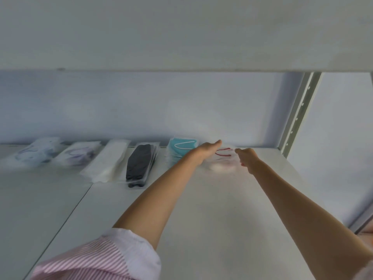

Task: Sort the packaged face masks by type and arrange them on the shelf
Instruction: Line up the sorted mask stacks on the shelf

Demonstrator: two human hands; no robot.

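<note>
Blurred red-looped mask packet [223,161] — grip of both hands indistinct, right fingers hidden.

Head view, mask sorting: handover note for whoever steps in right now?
Left hand: fingers straight, reaching along the left edge of the pack with red ear loops.
Right hand: curled at that pack's right edge; blur hides whether it actually grips.
On the shelf, in a row along the back, left to right: patterned pack, purple-looped pack, white pack, black pack, teal pack, then the red-looped pack.
Done: five packs laid side by side.
Left: settle the red-looped pack in line beside the teal one; any further packs are out of view.
</note>
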